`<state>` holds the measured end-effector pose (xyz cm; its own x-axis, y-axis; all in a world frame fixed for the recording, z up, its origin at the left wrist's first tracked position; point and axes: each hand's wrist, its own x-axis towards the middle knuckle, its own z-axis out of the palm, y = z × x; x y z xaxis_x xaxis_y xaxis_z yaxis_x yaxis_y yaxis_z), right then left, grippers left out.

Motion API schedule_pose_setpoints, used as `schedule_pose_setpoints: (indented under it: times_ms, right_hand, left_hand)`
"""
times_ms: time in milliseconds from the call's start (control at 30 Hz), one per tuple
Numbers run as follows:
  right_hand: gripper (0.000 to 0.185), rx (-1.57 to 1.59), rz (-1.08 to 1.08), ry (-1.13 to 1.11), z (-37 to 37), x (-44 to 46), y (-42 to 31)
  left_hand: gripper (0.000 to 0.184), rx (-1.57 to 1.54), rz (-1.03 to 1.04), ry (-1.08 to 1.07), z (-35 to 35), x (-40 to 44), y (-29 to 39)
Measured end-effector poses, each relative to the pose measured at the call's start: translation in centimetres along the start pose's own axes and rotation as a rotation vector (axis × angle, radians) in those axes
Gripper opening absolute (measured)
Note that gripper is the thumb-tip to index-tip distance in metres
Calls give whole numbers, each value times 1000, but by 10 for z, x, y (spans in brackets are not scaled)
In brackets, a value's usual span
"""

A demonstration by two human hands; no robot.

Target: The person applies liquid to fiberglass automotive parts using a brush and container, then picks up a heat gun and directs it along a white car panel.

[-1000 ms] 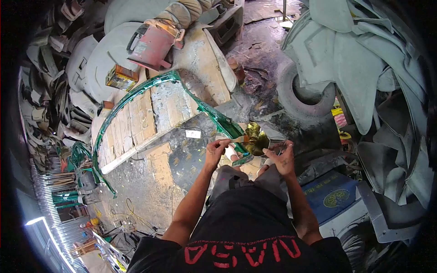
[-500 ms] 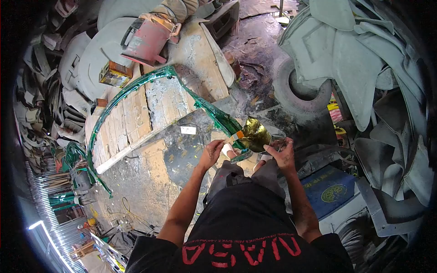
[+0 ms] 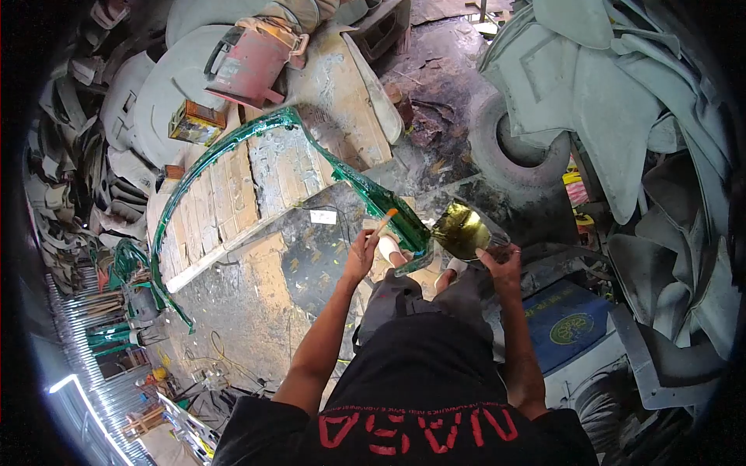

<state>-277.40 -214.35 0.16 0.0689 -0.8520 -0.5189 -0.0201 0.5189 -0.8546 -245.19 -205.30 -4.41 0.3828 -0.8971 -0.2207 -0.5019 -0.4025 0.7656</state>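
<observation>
My left hand point(image 3: 360, 256) is closed around the handle of a small paintbrush point(image 3: 382, 224) with orange bristles, its tip beside the green part. In my right hand point(image 3: 503, 266), pinched at the near edge, is a shiny gold, curved piece point(image 3: 464, 231) with a clear plastic-like rim; whether it is a sheet or a cut container I cannot tell. A long, glossy green curved frame point(image 3: 365, 186) arcs over the boards on the left, and its wide end lies between my hands, near my feet.
Boards point(image 3: 225, 194) lie under the green frame. A red bucket-like container point(image 3: 252, 66) and a printed can point(image 3: 196, 123) stand behind it. At right are a tire point(image 3: 517, 144), stacked grey panels point(image 3: 544, 85) and a blue box point(image 3: 563, 322). Cables lie on the floor.
The brush has come away from the gold piece, moving left to the green frame. The gold piece and my right hand have shifted slightly right and down.
</observation>
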Motion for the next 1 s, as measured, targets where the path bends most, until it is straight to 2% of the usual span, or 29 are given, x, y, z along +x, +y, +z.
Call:
schedule_pose_setpoints:
  times_ms: [100,233,300,400,500,667,800,867,900,1000]
  right_hand:
    - [76,-93,25,96,-21,2,18]
    - [76,-179,41,106,-35,-5,14]
    - [75,-83,24,88,-36,-9,10]
    - [73,-131,54,109,-40,-10,11]
    - [72,-61,44,77,-39,-13,9]
    - [72,-109,30,99,-43,-2,29]
    - [73,-43,60,60,-41,0,20]
    - [73,-94,38,79,-45,4,29]
    - [73,-146,14,95,-46,3,28]
    - [73,-66,83,98,-51,2,24]
  left_hand:
    - [33,99,-23,43,7,25,-17]
    - [34,214,-72,3,10,59,-14]
    - [33,449,90,-7,14,76,-21]
    - [33,593,20,-19,11,95,-23]
    - [32,642,37,-31,-9,111,-21]
    - [30,686,-28,-13,-29,88,43]
    - [29,609,76,-28,-3,68,36]
    - [29,568,117,-121,20,63,27]
    - [29,598,17,-171,29,61,29]
    - [29,619,55,-210,49,67,18]
